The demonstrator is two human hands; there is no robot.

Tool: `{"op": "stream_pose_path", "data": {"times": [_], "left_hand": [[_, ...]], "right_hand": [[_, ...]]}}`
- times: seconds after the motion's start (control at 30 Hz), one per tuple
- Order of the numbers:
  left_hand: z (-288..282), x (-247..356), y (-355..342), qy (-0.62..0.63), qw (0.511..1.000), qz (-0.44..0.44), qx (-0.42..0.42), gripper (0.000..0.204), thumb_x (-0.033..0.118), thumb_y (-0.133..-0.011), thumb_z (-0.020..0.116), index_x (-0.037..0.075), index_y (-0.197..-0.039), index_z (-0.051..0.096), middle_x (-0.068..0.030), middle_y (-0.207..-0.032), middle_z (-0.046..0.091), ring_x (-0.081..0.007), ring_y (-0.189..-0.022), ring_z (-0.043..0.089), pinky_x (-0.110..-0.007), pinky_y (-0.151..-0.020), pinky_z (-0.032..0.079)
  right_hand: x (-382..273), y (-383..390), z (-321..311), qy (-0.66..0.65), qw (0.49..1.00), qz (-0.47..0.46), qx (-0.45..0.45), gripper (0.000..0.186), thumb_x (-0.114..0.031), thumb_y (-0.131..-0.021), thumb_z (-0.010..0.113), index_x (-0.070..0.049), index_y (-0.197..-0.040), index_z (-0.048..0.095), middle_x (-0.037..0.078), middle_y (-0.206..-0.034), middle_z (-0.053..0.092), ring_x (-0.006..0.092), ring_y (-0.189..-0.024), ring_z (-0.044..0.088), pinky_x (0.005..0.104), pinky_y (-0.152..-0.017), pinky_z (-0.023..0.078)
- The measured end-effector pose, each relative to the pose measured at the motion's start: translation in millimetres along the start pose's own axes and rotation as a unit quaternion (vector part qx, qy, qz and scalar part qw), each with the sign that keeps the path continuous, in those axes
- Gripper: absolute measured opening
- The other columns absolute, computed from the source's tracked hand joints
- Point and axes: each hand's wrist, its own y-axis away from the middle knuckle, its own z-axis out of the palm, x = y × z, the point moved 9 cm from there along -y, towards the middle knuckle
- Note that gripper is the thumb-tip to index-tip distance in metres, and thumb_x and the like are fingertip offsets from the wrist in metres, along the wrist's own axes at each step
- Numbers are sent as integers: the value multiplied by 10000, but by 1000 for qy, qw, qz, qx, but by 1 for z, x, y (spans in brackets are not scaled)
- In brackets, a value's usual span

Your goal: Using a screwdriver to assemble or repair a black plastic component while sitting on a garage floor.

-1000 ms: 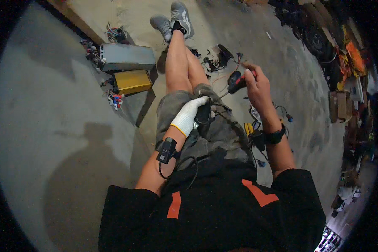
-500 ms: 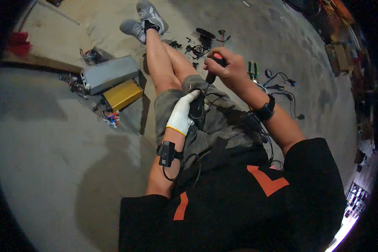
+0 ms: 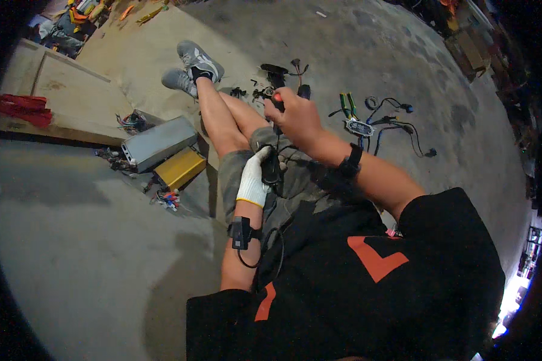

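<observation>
My left hand [image 3: 255,179], in a white knit glove with a yellow hem, is closed around a dark part [image 3: 271,171] with a thin cable. It holds the part over my lap, against the grey shorts. My bare right hand [image 3: 301,120] is wrapped round the black and red handle of a screwdriver [image 3: 277,100], just above and to the right of the left hand. The screwdriver points down toward the dark part. Whether its tip touches the part is too dark to tell.
Left of my legs lie a silver metal box [image 3: 162,142] and a gold box [image 3: 182,169] with bundled wires. Small black parts [image 3: 263,93] lie beyond my knees. On the right are green-handled pliers [image 3: 348,106], an oval display unit [image 3: 359,127] and black cables [image 3: 413,135].
The whole view has shifted. My right forearm sits lower relative to the floor items, so the oval display unit now shows. Both hands keep their holds.
</observation>
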Motion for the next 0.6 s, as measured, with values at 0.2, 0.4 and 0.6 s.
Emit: {"op": "stream_pose_path", "data": {"times": [0.2,0.4,0.6], "left_hand": [[6,8,7,5,999,43,2,259,274,-1013,584,42,-1116,631,-156,-914,720,-323,-710,711,-433,-598,609],[41,33,47,28,989,105,-104,312,321,-1038,554,58,-1195,613,-164,-1010,725,-301,-730,721,-412,-544,621],[40,47,58,112,979,117,-127,361,377,-1065,500,74,-1242,587,-148,-1027,717,-279,-744,703,-417,-545,594]], "right_hand": [[2,-4,-2,36,998,46,4,381,-372,-925,690,-17,-1045,623,232,-896,706,427,-798,684,467,-700,544],[149,-43,3,-163,965,205,21,409,-356,-949,604,37,-1061,632,195,-899,726,329,-830,729,411,-729,559],[279,-38,-58,-410,809,389,161,316,-254,-936,587,44,-1024,642,116,-814,680,238,-738,680,362,-670,537]]}}
